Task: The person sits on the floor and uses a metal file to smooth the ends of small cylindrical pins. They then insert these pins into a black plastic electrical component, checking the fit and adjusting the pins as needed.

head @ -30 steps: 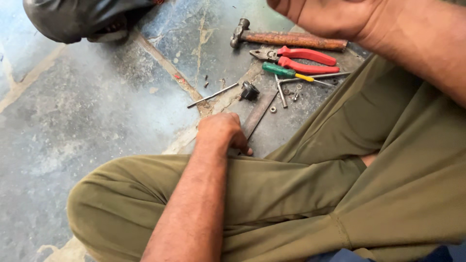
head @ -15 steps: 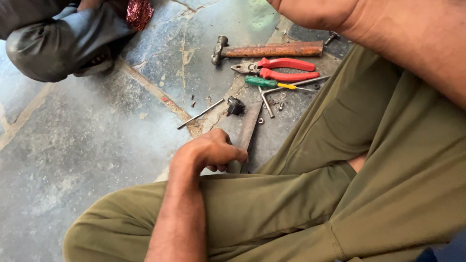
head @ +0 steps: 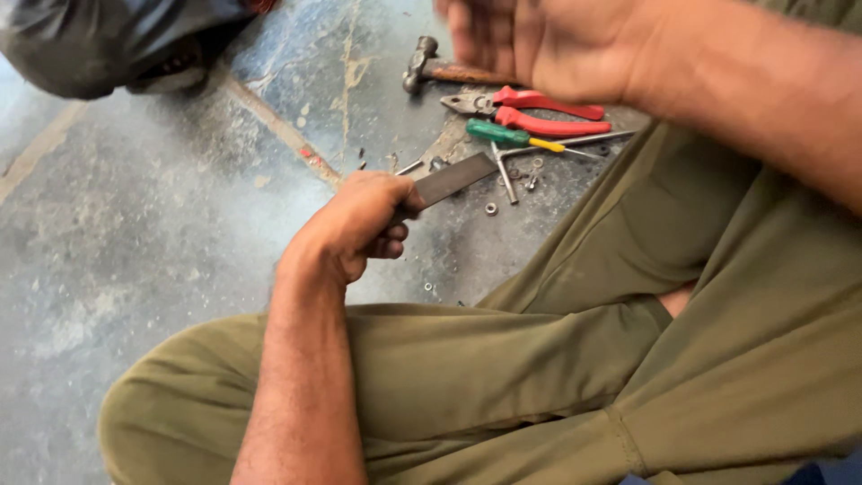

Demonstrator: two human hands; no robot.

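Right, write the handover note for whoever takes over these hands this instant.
Left hand: closed around one end of a flat dark metal file, held off the grey concrete floor.
Right hand: open, empty, above the tools.
On the floor: wooden-handled hammer, red-handled pliers, green-handled screwdriver, small loose nuts.
Done: file picked up. Left: file not yet applied to anything.
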